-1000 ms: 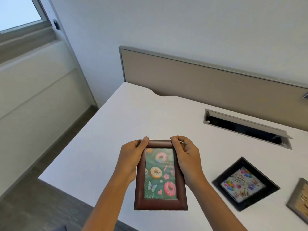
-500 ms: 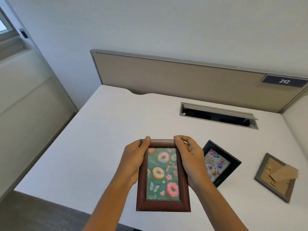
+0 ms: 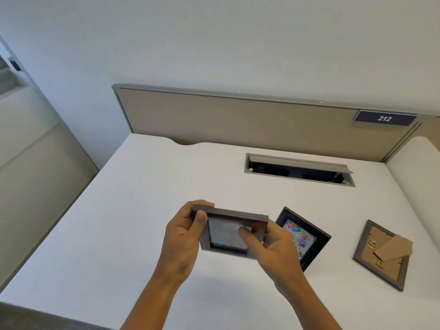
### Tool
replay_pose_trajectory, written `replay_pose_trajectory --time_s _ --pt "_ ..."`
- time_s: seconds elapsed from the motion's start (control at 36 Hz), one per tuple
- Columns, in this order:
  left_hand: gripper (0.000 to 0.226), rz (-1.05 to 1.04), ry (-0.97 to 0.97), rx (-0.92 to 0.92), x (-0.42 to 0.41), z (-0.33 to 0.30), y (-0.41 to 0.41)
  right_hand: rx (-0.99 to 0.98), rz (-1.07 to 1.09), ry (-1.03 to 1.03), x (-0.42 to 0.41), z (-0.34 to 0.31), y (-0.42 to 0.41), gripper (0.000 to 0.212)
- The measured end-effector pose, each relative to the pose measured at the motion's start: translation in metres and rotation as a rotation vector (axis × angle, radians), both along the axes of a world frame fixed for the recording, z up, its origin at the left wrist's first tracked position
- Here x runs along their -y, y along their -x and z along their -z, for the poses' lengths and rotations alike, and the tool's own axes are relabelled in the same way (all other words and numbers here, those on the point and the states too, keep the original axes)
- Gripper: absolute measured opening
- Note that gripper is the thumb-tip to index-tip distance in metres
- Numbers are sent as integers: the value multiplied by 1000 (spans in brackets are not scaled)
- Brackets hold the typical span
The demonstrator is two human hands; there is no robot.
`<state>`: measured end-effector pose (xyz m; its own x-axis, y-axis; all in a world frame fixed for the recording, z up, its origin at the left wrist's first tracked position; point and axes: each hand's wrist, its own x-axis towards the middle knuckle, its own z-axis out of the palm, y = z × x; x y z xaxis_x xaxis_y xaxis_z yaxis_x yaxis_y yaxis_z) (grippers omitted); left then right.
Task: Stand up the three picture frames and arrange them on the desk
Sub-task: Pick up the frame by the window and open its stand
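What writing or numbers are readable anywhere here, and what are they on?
"212": white digits on the dark nameplate at the partition's top right.
Black frame's picture: some lettering among the colours, too small to read.
Held brown frame: blurred, nothing readable.

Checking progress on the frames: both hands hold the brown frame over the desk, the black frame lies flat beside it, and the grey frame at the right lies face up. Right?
Not quite. The head view shows the grey frame lying face down, its cardboard back and stand showing. The rest holds: both hands, left and right, hold the brown frame, and the black frame lies flat.
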<state>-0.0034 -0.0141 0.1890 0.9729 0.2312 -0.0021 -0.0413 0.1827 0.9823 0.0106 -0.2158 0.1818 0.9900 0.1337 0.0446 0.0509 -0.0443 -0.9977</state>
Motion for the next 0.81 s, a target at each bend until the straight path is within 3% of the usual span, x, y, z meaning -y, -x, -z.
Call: replay_pose_trajectory --time_s 0.11,0.31,0.61,0.81 --pt "45 162 42 186 -9 4 -4 258 -45 125 11 4 -10 14" --pt "20 377 109 318 -25 -7 -16 393 -112 183 24 5 -21 22" --pt "17 507 225 377 -31 -10 -31 205 -275 462 23 3 -16 74" --pt "20 533 362 352 -37 -8 -39 170 -221 400 9 5 -9 93"
